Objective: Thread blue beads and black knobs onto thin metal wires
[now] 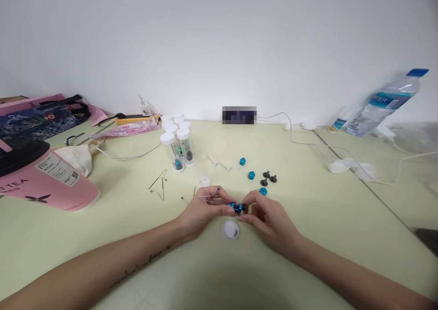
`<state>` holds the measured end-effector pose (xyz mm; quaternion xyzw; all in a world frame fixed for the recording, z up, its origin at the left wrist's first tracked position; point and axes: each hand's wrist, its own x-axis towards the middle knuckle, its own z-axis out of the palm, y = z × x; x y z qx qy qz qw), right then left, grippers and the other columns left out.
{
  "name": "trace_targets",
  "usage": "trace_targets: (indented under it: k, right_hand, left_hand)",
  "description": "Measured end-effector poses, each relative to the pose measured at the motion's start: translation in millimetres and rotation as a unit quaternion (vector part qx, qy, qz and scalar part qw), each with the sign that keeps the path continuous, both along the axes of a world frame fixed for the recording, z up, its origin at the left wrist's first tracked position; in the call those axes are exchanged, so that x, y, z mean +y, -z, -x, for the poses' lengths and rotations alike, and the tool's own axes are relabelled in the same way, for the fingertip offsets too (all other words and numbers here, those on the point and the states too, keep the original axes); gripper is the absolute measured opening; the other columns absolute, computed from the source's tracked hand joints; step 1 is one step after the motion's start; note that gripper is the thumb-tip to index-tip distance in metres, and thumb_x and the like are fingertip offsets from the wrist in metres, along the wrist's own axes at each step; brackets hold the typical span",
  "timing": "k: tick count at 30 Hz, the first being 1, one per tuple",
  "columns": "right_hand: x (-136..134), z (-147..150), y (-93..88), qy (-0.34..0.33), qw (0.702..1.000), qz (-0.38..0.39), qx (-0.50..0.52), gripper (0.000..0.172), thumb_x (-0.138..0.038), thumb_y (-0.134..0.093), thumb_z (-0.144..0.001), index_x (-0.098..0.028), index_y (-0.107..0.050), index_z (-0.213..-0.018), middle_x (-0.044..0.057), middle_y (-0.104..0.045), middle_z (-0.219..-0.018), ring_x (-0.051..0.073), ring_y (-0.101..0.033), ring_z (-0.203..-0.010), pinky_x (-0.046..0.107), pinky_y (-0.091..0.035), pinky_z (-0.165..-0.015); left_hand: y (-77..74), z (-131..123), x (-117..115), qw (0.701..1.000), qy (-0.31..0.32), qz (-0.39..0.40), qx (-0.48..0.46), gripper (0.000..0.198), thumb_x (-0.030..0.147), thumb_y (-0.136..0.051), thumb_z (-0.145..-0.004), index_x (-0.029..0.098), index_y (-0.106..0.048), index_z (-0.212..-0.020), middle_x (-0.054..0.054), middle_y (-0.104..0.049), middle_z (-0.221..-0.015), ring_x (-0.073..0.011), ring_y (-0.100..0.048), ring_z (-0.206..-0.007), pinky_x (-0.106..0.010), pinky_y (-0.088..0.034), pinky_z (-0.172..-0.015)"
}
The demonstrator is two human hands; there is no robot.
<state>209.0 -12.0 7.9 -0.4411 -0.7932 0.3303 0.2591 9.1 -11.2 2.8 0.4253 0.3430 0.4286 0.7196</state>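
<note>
Head camera: over a pale green tabletop (308, 237), the left hand (201, 209) and right hand (268, 219) meet. The left grip is pinched on a small blue nut (233, 206), and the right grip is pinched on the black screw (244, 207) touching it, near a white cap (230, 229). Thin wires (208, 198) cross the left fingers. How nut and screw join is too small to make out. Both forearms are cut off at the frame's lower edge.
</note>
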Motion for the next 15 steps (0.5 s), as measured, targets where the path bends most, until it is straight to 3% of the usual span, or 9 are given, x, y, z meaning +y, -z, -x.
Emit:
trace_targets:
  k: [4, 6, 11, 15]
  right_hand:
    - [2.0, -1.4, 0.2, -0.048, 0.999, 0.004, 0.004, 0.044, -0.044, -0.032, -0.098, -0.019, -0.045, -0.064, -0.002, -0.051, -0.058, 0.012, -0.046, -0.054, 0.023, -0.032, -0.055]
    - [2.1, -1.9, 0.2, -0.043, 0.999, 0.002, 0.02, 0.05, -0.046, -0.024, -0.099, -0.019, -0.048, -0.065, -0.001, -0.054, -0.059, 0.013, -0.049, -0.056, 0.024, -0.034, -0.057]
    - [-0.5, -2.9, -1.3, 0.023, 0.997, -0.025, 0.073, 0.042, -0.048, -0.023, -0.099, -0.02, -0.055, -0.095, 0.001, -0.059, -0.073, 0.015, -0.053, -0.063, 0.026, -0.039, -0.063]
    - [-1.8, -3.9, -2.1, 0.012, 0.996, -0.043, 0.075, 0.043, -0.046, -0.023, -0.099, -0.021, -0.058, -0.098, 0.003, -0.062, -0.08, 0.015, -0.055, -0.064, 0.027, -0.04, -0.065]
  left_hand:
    - [0.0, -0.6, -0.4, 1.0, 0.014, -0.001, -0.004, 0.02, 0.015, -0.081, -0.062, 0.013, -0.066, -0.075, -0.005, -0.073, -0.075, -0.0147, -0.066, -0.072, -0.026, -0.049, -0.072]
    - [-0.1, -1.0, -0.6, 1.0, 0.01, 0.0, -0.003, 0.02, 0.015, -0.081, -0.062, 0.013, -0.066, -0.075, -0.005, -0.073, -0.076, -0.0151, -0.066, -0.072, -0.027, -0.049, -0.074]
    - [-1.0, -1.6, -0.1, 0.999, -0.033, 0.005, -0.005, 0.018, 0.015, -0.08, -0.064, 0.013, -0.067, -0.076, -0.005, -0.073, -0.079, -0.0149, -0.066, -0.075, -0.028, -0.048, -0.079]
    - [-2.1, -1.9, -0.3, 0.999, -0.046, 0.004, -0.007, 0.017, 0.015, -0.08, -0.064, 0.013, -0.067, -0.075, -0.005, -0.073, -0.081, -0.0145, -0.066, -0.076, -0.027, -0.048, -0.078]
